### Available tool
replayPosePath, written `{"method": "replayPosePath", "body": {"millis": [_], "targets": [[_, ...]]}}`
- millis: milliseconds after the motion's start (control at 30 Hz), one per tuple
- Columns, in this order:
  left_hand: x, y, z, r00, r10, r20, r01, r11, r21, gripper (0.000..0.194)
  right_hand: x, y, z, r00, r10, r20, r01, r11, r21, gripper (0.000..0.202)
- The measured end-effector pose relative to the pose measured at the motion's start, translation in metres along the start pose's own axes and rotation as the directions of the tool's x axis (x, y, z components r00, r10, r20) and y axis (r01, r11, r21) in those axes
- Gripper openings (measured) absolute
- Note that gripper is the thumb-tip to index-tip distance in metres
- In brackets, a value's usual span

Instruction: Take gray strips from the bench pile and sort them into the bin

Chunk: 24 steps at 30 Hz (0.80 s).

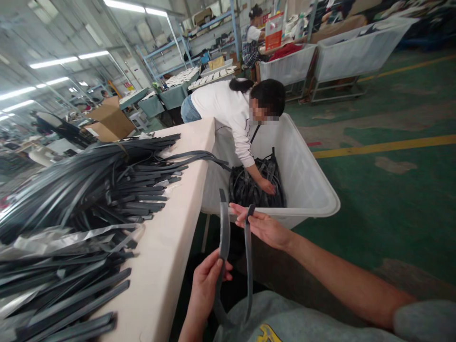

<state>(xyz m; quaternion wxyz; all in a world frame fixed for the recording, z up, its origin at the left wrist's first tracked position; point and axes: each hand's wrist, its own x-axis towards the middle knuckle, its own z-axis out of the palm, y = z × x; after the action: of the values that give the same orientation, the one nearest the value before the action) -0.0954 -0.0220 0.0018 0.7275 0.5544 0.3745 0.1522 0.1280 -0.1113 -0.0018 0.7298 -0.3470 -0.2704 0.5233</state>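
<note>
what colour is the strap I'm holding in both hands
Dark grey, nearly black; the strap shows best in the head view.

- The dark grey strap (223, 237) is a long, flat, narrow band, folded into a loop so that two lengths run side by side.
- One length stands nearly upright, its free end pointing up (it leans slightly left); the other (248, 256) runs parallel just to its right.
- Both lengths drop toward the lap, where the bend lies against grey cloth.

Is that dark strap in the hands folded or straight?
Folded: the dark grey strap loops below, both ends up, between left hand and right hand.
</note>
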Motion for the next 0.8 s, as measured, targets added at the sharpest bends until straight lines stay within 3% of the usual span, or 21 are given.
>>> {"method": "replayPosePath", "body": {"millis": [167, 267, 367, 467, 567, 667, 800], "targets": [[-0.026, -0.023, -0.005, 0.998, -0.033, 0.050, 0.028, 0.995, 0.101, 0.044, 0.021, -0.009, 0.006, 0.998, 0.014, 0.056, -0.020, 0.994, 0.104, 0.023], [-0.031, -0.024, -0.010, 0.999, -0.042, 0.028, 0.037, 0.990, 0.140, 0.047, 0.022, -0.014, 0.019, 0.996, -0.055, 0.067, 0.054, 0.998, 0.017, 0.022], [-0.027, -0.006, -0.009, 0.994, 0.087, 0.061, -0.096, 0.979, 0.178, 0.054, 0.013, -0.022, 0.045, 0.982, -0.143, 0.125, 0.167, 0.965, -0.202, 0.023], [-0.017, 0.020, 0.001, 0.953, 0.286, 0.103, -0.302, 0.928, 0.218, 0.062, 0.000, -0.035, 0.075, 0.934, -0.197, 0.297, 0.310, 0.860, -0.406, 0.030], [-0.010, 0.031, 0.016, 0.929, 0.368, 0.030, -0.362, 0.892, 0.270, 0.043, -0.008, -0.043, 0.094, 0.896, -0.224, 0.383, 0.406, 0.764, -0.502, 0.035], [-0.011, 0.019, 0.030, 0.927, 0.372, -0.047, -0.351, 0.905, 0.242, 0.035, -0.012, -0.043, 0.092, 0.926, -0.203, 0.317, 0.336, 0.828, -0.449, 0.036], [-0.019, -0.011, 0.039, 0.938, 0.348, 0.016, -0.339, 0.900, 0.274, 0.033, -0.015, -0.038, 0.078, 0.962, -0.215, 0.168, 0.256, 0.925, -0.279, 0.030]]}}
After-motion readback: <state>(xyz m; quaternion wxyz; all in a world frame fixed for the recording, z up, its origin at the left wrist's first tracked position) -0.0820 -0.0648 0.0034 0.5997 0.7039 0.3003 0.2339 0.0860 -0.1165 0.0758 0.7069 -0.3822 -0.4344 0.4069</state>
